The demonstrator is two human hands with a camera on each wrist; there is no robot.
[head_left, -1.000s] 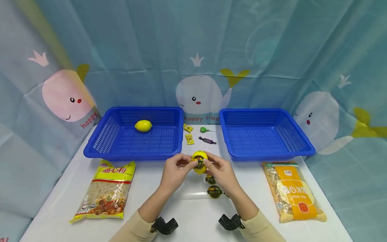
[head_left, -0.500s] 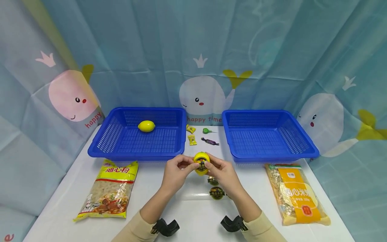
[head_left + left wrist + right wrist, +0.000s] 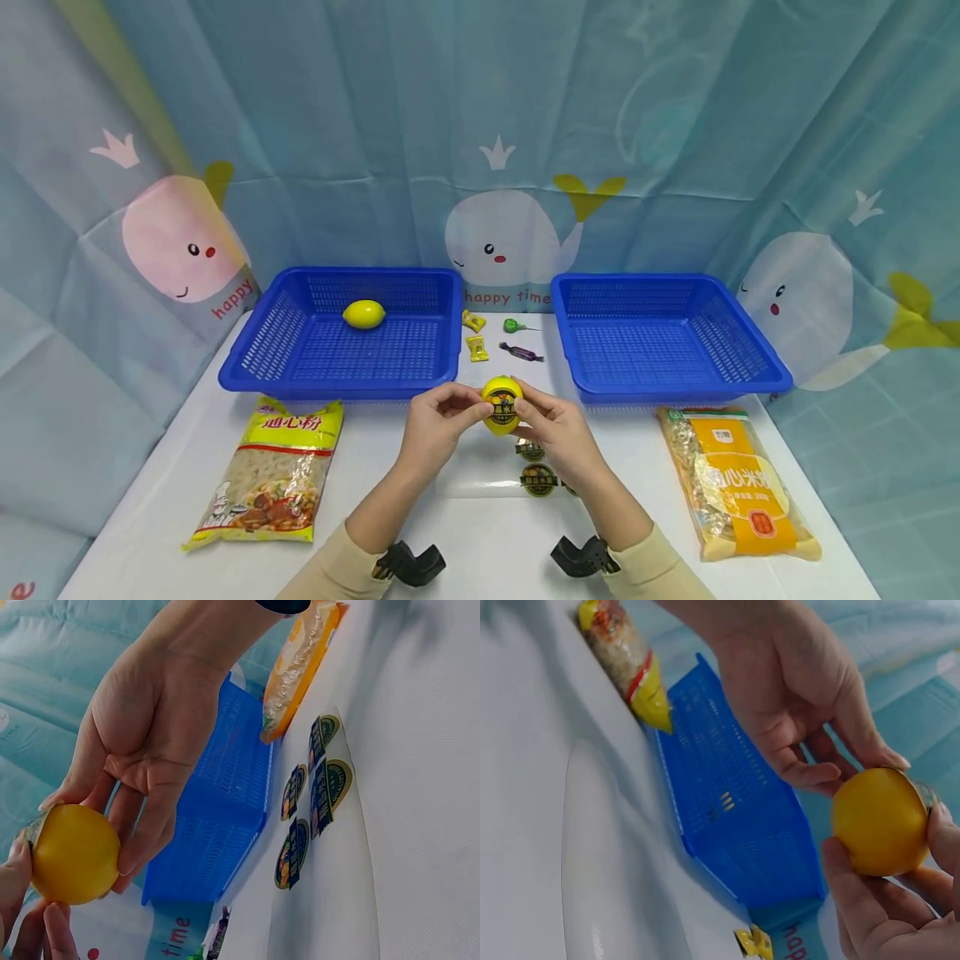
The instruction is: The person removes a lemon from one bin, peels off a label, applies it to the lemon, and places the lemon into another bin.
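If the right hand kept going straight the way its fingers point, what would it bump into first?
The right hand already holds the lemon, and its fingers point toward the left hand. Going on, it would probably push the lemon into that hand's fingers first, though depth is hard to judge.

bare white tabletop open at 6 o'clock between the forearms | sheet of round dark stickers just under the hands | 10 o'clock: blue plastic mesh basket blocks | 2 o'clock: second blue mesh basket blocks | 12 o'clock lane between baskets strewn with small wrapped candies | 8 o'clock yellow macaroni bag | 4 o'clock orange pasta bag
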